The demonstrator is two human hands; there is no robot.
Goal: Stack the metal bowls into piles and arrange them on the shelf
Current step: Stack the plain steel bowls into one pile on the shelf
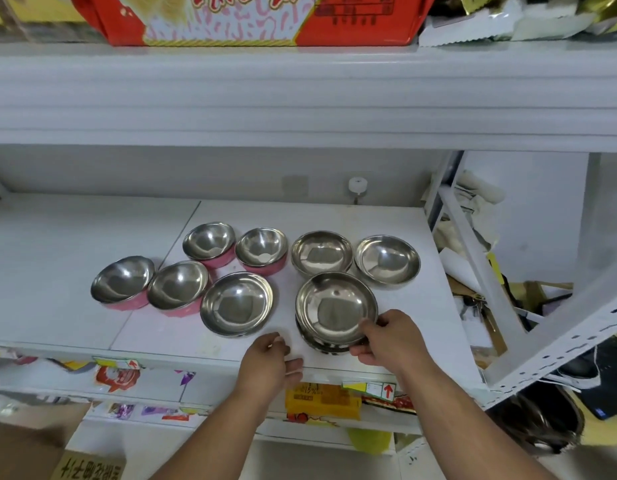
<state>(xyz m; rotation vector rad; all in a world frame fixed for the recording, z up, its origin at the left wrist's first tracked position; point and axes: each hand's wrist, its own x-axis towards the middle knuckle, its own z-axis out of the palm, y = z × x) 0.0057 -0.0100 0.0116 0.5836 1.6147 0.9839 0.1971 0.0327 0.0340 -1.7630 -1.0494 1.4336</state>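
While the right hand (390,337) pinches the near rim of the top bowl (336,308), tilted on a short pile (326,344) near the shelf (75,237) front edge, the left hand (270,358) hangs loosely curled, holding nothing. Released crooked, that slick bowl could slide off and drop past the edge.

The shelf (75,271) is plain white. Four bowls at centre left, such as the leftmost one (122,283), are shiny silver inside with pink outer walls. The shallow bowls to the right, like the far-right one (387,260), are bare silver all over. At the top of the frame, a bag (251,19) is red with pink squiggles on white. At the bottom, a label (322,400) is yellow-orange.
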